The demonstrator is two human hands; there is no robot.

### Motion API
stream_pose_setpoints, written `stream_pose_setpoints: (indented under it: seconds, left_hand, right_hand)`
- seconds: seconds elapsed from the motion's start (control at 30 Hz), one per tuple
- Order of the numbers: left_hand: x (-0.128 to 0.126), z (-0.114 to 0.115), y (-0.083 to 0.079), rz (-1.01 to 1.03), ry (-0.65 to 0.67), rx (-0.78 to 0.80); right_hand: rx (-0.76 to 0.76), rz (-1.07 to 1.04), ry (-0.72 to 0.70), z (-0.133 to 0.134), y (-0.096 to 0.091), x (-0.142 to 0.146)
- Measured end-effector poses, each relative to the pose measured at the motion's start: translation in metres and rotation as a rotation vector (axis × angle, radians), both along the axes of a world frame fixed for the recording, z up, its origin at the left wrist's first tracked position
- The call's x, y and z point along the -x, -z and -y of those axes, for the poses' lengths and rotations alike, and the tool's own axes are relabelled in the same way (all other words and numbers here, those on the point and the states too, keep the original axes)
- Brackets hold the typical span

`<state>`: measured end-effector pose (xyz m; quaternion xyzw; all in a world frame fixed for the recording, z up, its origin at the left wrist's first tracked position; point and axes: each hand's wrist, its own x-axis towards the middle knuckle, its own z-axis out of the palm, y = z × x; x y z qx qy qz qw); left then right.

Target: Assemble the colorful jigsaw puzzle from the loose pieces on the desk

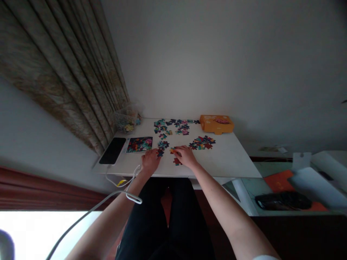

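Observation:
My left hand (150,161) is at the table's front with curled fingers, its fingertips gripping a dark blue jigsaw puzzle piece (161,153). Touching that piece or just behind it is a small cluster of teal and dark puzzle pieces (163,144). To the right, my right hand (185,155) pinches a yellow-orange puzzle piece (172,150) just above or on the tabletop; its fingers partly hide it. Beneath that hand lies a dark red puzzle piece (177,161). The printed picture card (140,144) with a colourful flower design lies left of the cluster.
Loose puzzle pieces (202,142) are heaped on the right; more pieces (182,125) lie along the back. An orange box (217,124) stands by the wall. A black phone (112,151), clear plastic container (126,121) and white cable (132,196) are on the left.

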<state>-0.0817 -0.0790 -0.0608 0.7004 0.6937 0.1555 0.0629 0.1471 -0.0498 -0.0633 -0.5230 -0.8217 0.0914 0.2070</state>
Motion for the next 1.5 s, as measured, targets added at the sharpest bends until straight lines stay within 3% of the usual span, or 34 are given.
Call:
stream_pose_setpoints:
  seconds: [0.27, 0.5, 0.63, 0.73, 0.87, 1.0, 1.1, 1.33, 1.5]
  left_hand:
    - [-0.005, -0.012, -0.010, 0.146, -0.091, 0.120]
    - [-0.001, -0.018, -0.010, 0.528, -0.149, 0.053]
    - [-0.007, -0.016, -0.006, 0.908, -0.170, -0.028]
    - [-0.025, -0.020, -0.003, 1.126, -0.181, -0.065]
    - [-0.063, -0.030, -0.002, 1.206, -0.142, -0.044]
    - [-0.103, -0.037, -0.001, 1.169, -0.030, 0.023]
    - [-0.116, -0.036, 0.002, 1.037, 0.096, 0.020]
    - [-0.068, -0.023, 0.012, 0.390, 0.575, -0.222]
    - [-0.054, -0.013, 0.016, 0.151, 0.686, -0.219]
  right_hand:
    - [-0.018, -0.066, 0.353, 0.007, 0.011, -0.022]
    - [-0.022, -0.214, 0.241, 0.008, 0.017, -0.023]
    - [-0.051, -0.283, 0.218, 0.003, 0.022, -0.026]
    - [-0.014, -0.445, 0.244, -0.001, 0.027, -0.028]
    - [0.106, -0.712, 0.261, -0.003, 0.032, -0.034]
    - [0.166, -0.863, 0.212, -0.006, 0.037, -0.038]
    - [0.167, -0.906, 0.234, -0.009, 0.040, -0.040]
    - [0.136, -1.031, 0.282, -0.012, 0.046, -0.044]
    - [0.150, -1.045, 0.305, -0.024, 0.042, -0.040]
